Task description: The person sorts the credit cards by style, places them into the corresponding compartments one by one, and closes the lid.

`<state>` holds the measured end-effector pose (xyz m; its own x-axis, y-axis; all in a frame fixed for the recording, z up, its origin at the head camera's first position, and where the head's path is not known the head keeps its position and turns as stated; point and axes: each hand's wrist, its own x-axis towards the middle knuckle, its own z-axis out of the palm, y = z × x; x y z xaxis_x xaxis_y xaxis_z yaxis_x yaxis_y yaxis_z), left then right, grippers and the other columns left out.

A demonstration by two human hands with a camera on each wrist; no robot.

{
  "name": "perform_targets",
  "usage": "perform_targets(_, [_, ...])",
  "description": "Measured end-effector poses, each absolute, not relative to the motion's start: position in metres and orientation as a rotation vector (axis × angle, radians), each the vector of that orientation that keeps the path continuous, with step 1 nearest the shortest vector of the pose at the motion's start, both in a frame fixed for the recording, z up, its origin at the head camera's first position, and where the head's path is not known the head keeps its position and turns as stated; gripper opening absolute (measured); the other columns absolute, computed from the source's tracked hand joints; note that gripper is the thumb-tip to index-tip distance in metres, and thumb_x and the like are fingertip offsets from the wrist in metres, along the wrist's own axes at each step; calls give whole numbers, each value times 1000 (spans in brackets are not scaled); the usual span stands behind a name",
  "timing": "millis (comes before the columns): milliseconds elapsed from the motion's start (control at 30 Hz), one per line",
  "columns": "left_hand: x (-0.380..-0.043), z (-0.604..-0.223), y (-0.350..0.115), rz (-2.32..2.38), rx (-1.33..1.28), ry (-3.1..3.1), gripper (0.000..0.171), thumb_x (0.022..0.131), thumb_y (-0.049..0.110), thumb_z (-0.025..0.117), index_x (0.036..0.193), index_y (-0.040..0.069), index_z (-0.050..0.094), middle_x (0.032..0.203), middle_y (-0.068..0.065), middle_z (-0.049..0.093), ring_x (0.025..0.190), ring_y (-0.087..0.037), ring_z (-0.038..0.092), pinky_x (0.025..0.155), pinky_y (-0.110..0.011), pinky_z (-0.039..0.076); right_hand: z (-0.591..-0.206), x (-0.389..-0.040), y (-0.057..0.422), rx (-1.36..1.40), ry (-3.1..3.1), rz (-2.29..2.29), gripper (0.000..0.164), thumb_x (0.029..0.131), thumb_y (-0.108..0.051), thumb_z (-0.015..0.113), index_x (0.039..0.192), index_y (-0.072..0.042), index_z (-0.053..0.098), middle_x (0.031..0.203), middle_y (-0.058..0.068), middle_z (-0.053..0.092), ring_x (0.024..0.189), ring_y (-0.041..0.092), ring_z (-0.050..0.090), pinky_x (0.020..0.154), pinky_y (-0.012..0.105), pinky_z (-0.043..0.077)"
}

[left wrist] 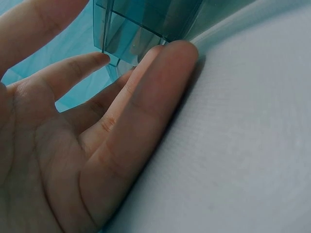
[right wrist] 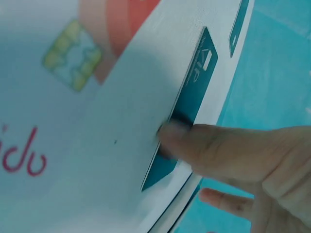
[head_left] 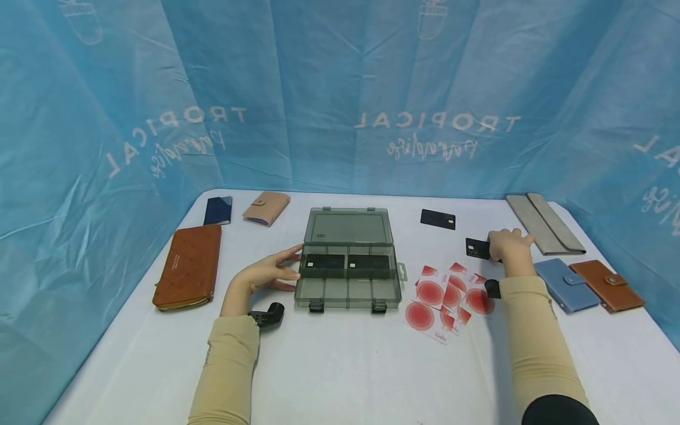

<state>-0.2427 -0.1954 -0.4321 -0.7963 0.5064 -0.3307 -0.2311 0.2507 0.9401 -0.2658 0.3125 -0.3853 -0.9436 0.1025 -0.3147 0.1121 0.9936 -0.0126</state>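
Note:
A see-through grey-green compartment box point(head_left: 347, 292) lies with its lid point(head_left: 347, 227) folded back. Two black cards point(head_left: 368, 262) lie in its back compartments. At the box's left side is my left hand point(head_left: 270, 271), its fingers spread and reaching against the wall; the left wrist view shows the fingers point(left wrist: 141, 111) loosely extended with no object in the palm. My right hand point(head_left: 510, 245) is over the right end of a black VIP card point(head_left: 477, 248). In the right wrist view the thumb point(right wrist: 214, 145) meets the card's long edge; the other fingertips are mostly hidden.
Another black card point(head_left: 438, 219) lies farther back. Several red-and-white cards point(head_left: 430, 292) overlap right of the box. Rightward are a grey folding case point(head_left: 547, 224), a blue wallet point(head_left: 568, 286) and a brown wallet point(head_left: 608, 286). Leftward are a brown zip wallet point(head_left: 188, 265), navy holder point(head_left: 218, 211) and tan wallet point(head_left: 268, 206).

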Motion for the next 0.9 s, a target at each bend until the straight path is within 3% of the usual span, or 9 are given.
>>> perform_targets(233, [-243, -432, -195, 1595, 248, 1946, 86, 82, 5, 66, 150, 20, 14, 150, -19, 13, 111, -31, 49, 89, -45, 50, -386, -274, 299, 112, 2796, -152, 53, 70, -19, 78, 113, 2, 55, 104, 28, 54, 102, 47, 36, 92, 71, 20])
perform_targets(400, [-242, -432, -195, 1594, 242, 1950, 87, 82, 5, 66, 150, 20, 14, 150, -19, 13, 112, -32, 48, 89, -45, 50, -391, -280, 285, 33, 2836, -234, 55, 70, -20, 79, 112, -2, 49, 104, 26, 53, 99, 44, 40, 88, 68, 26])
perform_targets(633, [-242, -432, -195, 1599, 245, 1947, 86, 83, 5, 66, 150, 19, 14, 150, -19, 13, 110, -30, 49, 89, -45, 50, -395, -285, 269, -171, 2847, -541, 42, 80, -2, 66, 114, 1, 42, 117, 32, 50, 97, 39, 50, 81, 53, 44])
perform_targets(733, [-242, -432, -195, 1600, 248, 1944, 85, 83, 4, 65, 150, 20, 14, 150, -19, 13, 110, -30, 49, 89, -44, 50, -395, -286, 263, -215, 2847, -687, 33, 84, 4, 57, 115, 4, 46, 119, 33, 48, 100, 40, 50, 80, 50, 45])
perform_targets(900, [-242, -431, -195, 1601, 257, 1938, 85, 84, 4, 64, 150, 19, 13, 150, -19, 12, 109, -29, 50, 89, -44, 50, -387, -284, 248, -217, 2824, -914, 30, 88, 3, 51, 118, 6, 47, 112, 30, 52, 93, 37, 53, 76, 45, 48])
